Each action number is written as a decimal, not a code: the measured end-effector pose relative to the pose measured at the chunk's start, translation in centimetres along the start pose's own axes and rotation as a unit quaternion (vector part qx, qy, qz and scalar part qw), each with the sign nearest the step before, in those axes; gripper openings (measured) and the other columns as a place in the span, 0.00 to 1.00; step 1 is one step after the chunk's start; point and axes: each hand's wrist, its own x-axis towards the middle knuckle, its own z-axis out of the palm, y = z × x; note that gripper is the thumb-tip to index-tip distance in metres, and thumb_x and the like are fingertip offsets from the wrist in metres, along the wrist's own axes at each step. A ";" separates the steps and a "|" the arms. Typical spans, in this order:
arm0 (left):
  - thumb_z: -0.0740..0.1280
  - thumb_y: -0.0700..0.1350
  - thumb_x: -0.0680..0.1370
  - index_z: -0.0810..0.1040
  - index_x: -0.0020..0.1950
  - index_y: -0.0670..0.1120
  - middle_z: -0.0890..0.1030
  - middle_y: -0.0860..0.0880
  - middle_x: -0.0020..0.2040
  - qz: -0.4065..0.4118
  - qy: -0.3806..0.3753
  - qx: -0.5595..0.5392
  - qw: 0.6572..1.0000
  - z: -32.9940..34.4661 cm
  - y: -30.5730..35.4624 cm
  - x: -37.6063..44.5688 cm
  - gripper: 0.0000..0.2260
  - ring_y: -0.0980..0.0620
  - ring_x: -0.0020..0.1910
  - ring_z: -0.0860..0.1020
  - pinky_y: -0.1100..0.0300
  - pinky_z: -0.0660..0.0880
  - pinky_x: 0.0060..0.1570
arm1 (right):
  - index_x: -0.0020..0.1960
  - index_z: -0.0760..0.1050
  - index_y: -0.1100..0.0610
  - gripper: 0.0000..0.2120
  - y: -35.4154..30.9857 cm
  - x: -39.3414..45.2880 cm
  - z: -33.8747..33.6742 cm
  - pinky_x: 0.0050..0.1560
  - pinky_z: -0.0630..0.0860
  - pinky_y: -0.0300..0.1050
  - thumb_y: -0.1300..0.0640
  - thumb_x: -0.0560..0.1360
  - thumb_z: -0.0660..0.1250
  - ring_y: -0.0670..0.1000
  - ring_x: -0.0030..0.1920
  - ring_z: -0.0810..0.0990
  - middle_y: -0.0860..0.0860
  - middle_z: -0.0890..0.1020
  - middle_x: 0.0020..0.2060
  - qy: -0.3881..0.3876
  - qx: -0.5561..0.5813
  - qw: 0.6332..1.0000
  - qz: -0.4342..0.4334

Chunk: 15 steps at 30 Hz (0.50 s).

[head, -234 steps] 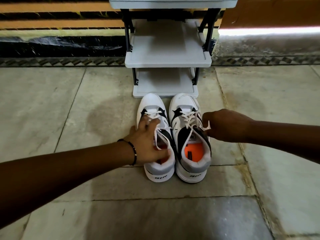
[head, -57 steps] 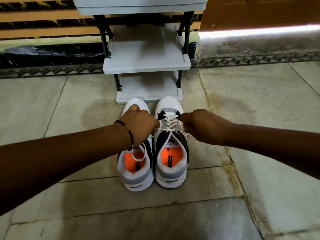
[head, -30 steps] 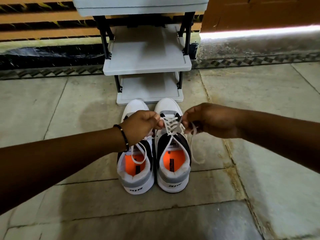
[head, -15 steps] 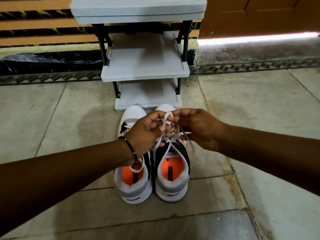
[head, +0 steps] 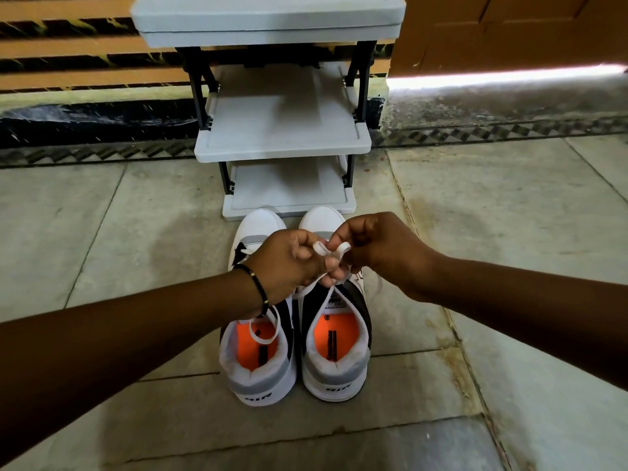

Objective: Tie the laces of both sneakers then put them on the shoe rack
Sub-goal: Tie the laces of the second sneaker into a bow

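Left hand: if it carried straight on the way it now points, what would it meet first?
The left hand points toward the right hand, so probably that, across the lace loops between them.

A: Sneakers? B: Left sneaker and right sneaker, white-black, orange insoles, touching, toes toward grey shoe rack; right laces looped, left laces loose.
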 end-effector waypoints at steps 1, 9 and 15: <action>0.67 0.36 0.72 0.74 0.46 0.37 0.83 0.49 0.30 -0.002 0.009 0.005 1.000 0.0 -0.1 0.0 0.05 0.55 0.29 0.80 0.65 0.78 0.34 | 0.44 0.79 0.65 0.09 -0.2 0.0 -0.1 0.38 0.79 0.47 0.75 0.69 0.64 0.52 0.33 0.81 0.57 0.82 0.34 -0.006 -0.034 0.999 -0.016; 0.68 0.40 0.72 0.71 0.38 0.46 0.80 0.38 0.35 -0.027 0.078 0.052 0.995 0.3 -0.2 -0.2 0.07 0.45 0.34 0.77 0.63 0.72 0.30 | 0.43 0.79 0.58 0.07 -0.7 0.3 -0.6 0.47 0.81 0.53 0.67 0.68 0.71 0.47 0.36 0.83 0.52 0.84 0.36 -0.061 -0.173 0.981 -0.056; 0.60 0.40 0.77 0.67 0.40 0.46 0.83 0.51 0.27 -0.031 0.024 0.020 0.999 0.6 0.3 -0.4 0.06 0.57 0.29 0.81 0.65 0.73 0.30 | 0.38 0.80 0.59 0.03 -0.5 0.2 -0.5 0.40 0.78 0.52 0.66 0.68 0.72 0.52 0.33 0.78 0.57 0.83 0.34 -0.013 -0.132 0.990 -0.048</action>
